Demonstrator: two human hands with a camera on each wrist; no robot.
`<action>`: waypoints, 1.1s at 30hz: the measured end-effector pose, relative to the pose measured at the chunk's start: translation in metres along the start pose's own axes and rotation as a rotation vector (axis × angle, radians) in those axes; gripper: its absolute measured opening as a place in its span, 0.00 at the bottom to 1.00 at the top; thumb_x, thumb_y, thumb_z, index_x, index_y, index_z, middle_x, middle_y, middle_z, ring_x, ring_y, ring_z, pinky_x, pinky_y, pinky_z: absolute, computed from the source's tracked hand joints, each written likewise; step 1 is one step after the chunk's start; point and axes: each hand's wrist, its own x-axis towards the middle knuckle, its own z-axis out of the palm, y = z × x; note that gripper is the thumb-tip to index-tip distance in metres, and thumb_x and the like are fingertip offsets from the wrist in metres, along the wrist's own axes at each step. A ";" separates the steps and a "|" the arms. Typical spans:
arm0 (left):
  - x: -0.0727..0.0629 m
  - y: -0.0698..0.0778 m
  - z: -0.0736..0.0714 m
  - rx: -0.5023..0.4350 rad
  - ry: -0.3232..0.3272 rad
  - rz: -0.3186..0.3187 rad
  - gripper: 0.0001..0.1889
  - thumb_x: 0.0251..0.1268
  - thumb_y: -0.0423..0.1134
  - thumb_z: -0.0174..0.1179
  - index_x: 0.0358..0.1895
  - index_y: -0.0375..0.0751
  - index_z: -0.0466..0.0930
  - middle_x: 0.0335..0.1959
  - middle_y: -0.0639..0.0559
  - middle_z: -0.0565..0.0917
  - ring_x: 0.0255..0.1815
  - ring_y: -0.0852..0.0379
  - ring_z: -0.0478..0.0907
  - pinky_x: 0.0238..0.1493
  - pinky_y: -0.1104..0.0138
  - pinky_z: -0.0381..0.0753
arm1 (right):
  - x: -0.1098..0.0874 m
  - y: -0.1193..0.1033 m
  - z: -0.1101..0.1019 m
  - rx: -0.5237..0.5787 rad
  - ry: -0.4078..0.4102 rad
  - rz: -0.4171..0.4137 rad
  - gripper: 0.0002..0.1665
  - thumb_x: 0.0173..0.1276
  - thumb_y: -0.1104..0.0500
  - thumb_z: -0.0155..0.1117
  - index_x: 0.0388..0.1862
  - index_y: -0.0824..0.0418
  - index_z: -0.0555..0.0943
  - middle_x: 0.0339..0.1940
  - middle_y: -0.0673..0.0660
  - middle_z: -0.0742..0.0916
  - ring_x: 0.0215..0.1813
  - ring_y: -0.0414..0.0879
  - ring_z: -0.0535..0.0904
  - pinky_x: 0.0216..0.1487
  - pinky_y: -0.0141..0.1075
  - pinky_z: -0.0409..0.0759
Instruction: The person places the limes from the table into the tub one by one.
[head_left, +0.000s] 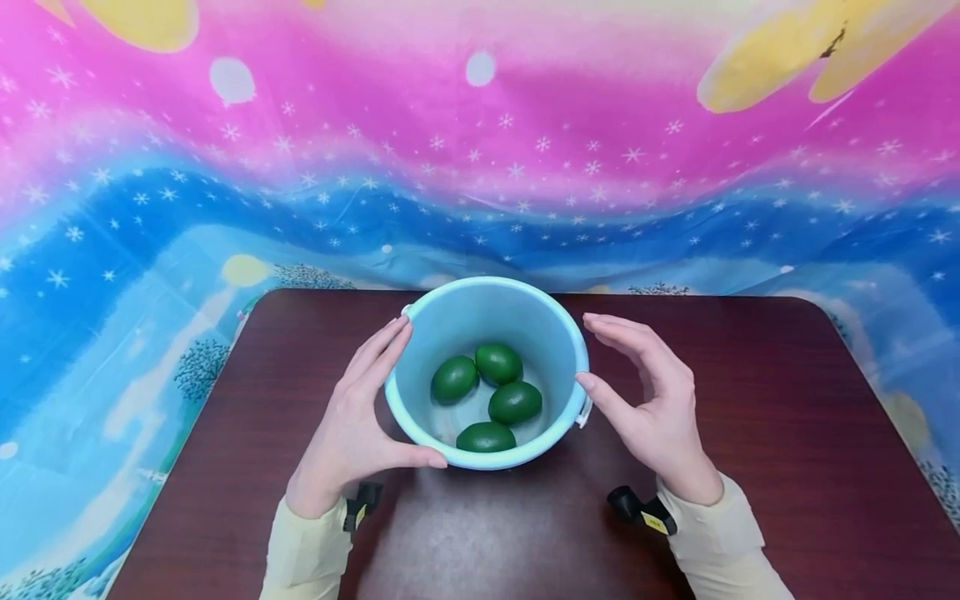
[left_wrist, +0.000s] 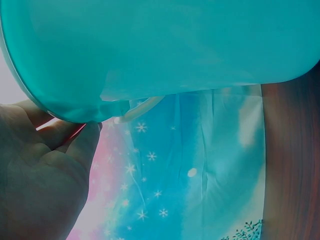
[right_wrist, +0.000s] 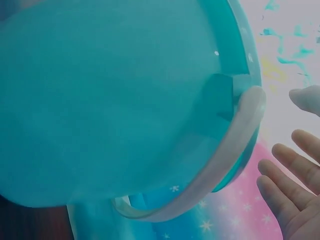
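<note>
A light-blue bucket (head_left: 487,287) stands upright on the table, its mouth tilted toward the head camera. Several dark green, smooth oval fruits that look like avocados (head_left: 514,403) lie on its bottom. My left hand (head_left: 352,417) is spread along the left rim, fingertips at the left side and thumb at the front edge. In the left wrist view its fingers meet the rim from outside. On the other side my right hand (head_left: 652,392) has its fingers spread and apart from the bucket, thumb tip close to the rim. A white bucket handle (right_wrist: 200,180) hangs down the outside.
The dark brown wooden table (head_left: 787,467) has rounded far corners. Behind it hangs a pink and blue backdrop cloth (head_left: 480,167) with snowflakes. Black wrist devices (head_left: 641,508) are strapped at both cuffs.
</note>
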 end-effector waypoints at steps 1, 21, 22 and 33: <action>0.000 0.000 0.000 0.002 0.001 -0.002 0.69 0.33 0.79 0.72 0.80 0.43 0.59 0.81 0.52 0.57 0.79 0.50 0.53 0.66 0.47 0.69 | 0.000 0.000 -0.001 -0.006 0.001 -0.002 0.28 0.66 0.64 0.74 0.60 0.79 0.77 0.58 0.73 0.82 0.62 0.56 0.78 0.65 0.42 0.75; -0.001 0.001 0.000 0.003 0.006 0.005 0.69 0.32 0.79 0.73 0.80 0.43 0.59 0.81 0.52 0.57 0.79 0.51 0.53 0.67 0.47 0.68 | 0.001 0.000 -0.009 -0.052 0.011 -0.012 0.27 0.65 0.67 0.74 0.59 0.79 0.78 0.58 0.73 0.82 0.62 0.55 0.78 0.65 0.42 0.75; -0.001 0.001 0.000 0.004 0.008 0.006 0.69 0.32 0.78 0.73 0.80 0.43 0.59 0.81 0.51 0.58 0.79 0.51 0.53 0.67 0.47 0.68 | 0.002 0.000 -0.009 -0.054 0.008 -0.009 0.27 0.65 0.67 0.74 0.59 0.78 0.78 0.58 0.73 0.82 0.62 0.55 0.78 0.65 0.42 0.75; 0.000 0.000 0.001 0.013 0.007 0.006 0.70 0.31 0.77 0.75 0.80 0.44 0.59 0.81 0.52 0.58 0.79 0.50 0.54 0.66 0.47 0.70 | 0.001 0.001 -0.011 -0.077 0.002 0.001 0.28 0.65 0.67 0.74 0.60 0.78 0.77 0.59 0.73 0.81 0.63 0.55 0.78 0.65 0.42 0.75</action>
